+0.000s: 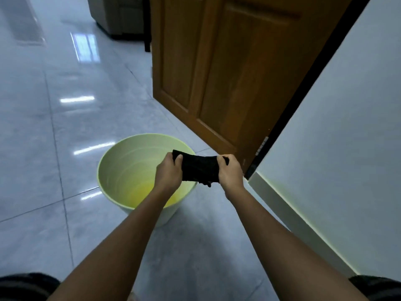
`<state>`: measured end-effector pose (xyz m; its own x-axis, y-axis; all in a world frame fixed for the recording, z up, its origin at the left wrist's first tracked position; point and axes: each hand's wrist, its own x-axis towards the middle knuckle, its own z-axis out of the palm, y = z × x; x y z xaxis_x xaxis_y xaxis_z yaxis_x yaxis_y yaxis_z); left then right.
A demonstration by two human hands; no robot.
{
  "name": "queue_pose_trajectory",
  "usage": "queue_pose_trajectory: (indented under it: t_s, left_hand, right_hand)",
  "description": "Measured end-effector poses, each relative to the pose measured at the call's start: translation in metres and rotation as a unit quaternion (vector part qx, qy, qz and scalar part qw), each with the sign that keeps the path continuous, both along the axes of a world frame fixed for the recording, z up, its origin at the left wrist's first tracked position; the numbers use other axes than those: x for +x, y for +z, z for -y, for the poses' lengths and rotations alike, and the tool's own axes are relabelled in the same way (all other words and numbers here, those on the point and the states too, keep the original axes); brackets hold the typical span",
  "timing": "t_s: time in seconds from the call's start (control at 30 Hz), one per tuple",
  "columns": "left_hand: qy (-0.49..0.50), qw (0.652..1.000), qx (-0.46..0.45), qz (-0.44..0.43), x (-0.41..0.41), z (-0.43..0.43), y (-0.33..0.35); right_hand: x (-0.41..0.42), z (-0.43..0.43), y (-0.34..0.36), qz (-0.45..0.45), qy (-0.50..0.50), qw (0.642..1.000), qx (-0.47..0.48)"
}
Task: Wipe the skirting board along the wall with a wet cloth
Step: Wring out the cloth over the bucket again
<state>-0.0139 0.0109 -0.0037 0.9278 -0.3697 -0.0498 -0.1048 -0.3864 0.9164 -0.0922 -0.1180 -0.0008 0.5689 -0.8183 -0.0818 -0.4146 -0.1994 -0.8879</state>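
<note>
Both hands (pixel 168 170) (pixel 230 172) grip cloth (pixel 199 168) over bucket (pixel 112 164) rim.

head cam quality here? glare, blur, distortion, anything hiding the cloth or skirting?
Head view: bright streak glare on the glossy floor tiles; wide-angle bends the door and wall lines; overall soft. The black cloth between left hand and right hand shows no texture; skirting board pale, low contrast.

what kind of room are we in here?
Probably a home hallway or living area: glossy grey tiled floor, panelled wooden door standing open, upholstered armchair behind it, white skirting board along the wall.
</note>
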Motion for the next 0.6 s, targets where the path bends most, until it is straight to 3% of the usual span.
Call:
queue_pose_trajectory:
  t_s: [0.27,0.4,0.5,0.6]
  left_hand:
    - [0.018,0.994,0.082,-0.072,0.015,0.011,-0.047]
    - [-0.022,0.986,0.102,-0.126,0.016,0.022,-0.071]
    - [-0.079,0.978,0.085,-0.174,0.017,0.026,-0.079]
    - [-0.063,0.968,0.059,-0.235,0.019,0.033,-0.084]
  right_hand:
    - [0.016,-0.004,-0.064,-0.053,-0.016,0.995,0.083]
    - [0.021,-0.010,-0.084,-0.056,0.030,0.989,0.135]
    - [0.022,-0.014,-0.093,-0.059,0.098,0.987,0.111]
    - [0.021,-0.010,-0.108,-0.005,0.139,0.989,0.045]
